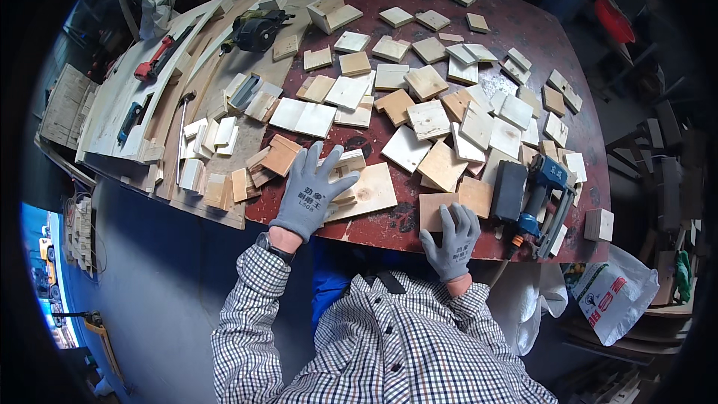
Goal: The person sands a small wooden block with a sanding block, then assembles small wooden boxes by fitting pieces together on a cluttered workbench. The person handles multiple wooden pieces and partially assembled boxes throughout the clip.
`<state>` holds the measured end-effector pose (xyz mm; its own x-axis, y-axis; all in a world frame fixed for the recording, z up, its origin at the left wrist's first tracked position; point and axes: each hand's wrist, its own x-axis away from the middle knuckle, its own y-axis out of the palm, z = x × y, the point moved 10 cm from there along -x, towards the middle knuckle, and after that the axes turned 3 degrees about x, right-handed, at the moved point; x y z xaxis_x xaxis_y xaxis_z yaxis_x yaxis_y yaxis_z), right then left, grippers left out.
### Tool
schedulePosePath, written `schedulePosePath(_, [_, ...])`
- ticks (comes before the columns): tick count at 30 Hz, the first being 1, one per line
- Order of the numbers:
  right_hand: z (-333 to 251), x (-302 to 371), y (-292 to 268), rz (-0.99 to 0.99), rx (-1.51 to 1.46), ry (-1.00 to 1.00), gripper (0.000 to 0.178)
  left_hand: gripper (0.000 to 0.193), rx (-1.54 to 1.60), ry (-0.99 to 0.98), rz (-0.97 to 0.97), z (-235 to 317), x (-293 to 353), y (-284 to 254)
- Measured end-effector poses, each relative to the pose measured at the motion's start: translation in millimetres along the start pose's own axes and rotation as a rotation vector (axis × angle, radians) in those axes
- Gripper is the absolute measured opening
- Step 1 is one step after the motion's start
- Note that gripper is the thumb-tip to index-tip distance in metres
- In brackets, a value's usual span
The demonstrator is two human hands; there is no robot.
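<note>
My left hand [310,188], fingers spread, sits at the left end of a pale board [375,191], well left of the blue nail gun [551,172]. My right hand [453,243], fingers slightly parted, overlaps a wooden square [430,208] nearer the nail gun, also on its left; whether it grips, I can't tell. I'd judge it best to take each piece by its edges, kept flat. Dark lettering marks both gray gloves [307,202]; the nail gun carries pale characters.
</note>
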<state>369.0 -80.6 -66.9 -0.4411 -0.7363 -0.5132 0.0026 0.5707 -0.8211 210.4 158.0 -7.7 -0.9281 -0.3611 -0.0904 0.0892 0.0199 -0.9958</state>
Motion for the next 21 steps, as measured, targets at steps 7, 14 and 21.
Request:
schedulePosePath(7, [-2.3,-1.5,-1.5,0.011,0.008,0.013,0.069,0.053,-0.095,0.078,-0.026,6.4,-5.4,16.8])
schedulePosePath(14, [0.8,-3.7,-2.3,0.01,0.014,0.037,0.064,0.033,0.015,0.158,0.061,16.2,-13.2,-2.4])
schedulePosePath(21, [-8.2,-8.0,-0.1,-0.005,-0.005,0.002,0.066,0.038,0.236,0.233,0.319,28.1,21.5,-34.6])
